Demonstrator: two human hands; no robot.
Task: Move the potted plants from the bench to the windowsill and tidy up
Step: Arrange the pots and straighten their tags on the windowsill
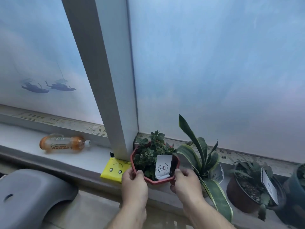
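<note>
A red octagonal pot [165, 180] with small green succulents and a white label card sits at the front of the white windowsill [92, 158], just right of the window post. My left hand [134, 182] grips its left rim, thumb on top. My right hand [186, 182] grips its right rim the same way. To the right stands a snake plant [199, 156] with long striped leaves. Further right is a brown pot [242, 195] with a leafy plant and a white tag. A dark pot [297, 192] is cut off at the right edge.
An orange drink bottle [63, 143] lies on its side on the sill at left. A yellow packet [114, 171] rests on the sill's front edge beside the red pot. A grey plastic stool [31, 195] stands at lower left. Frosted window panes and a grey post [115, 96] rise behind.
</note>
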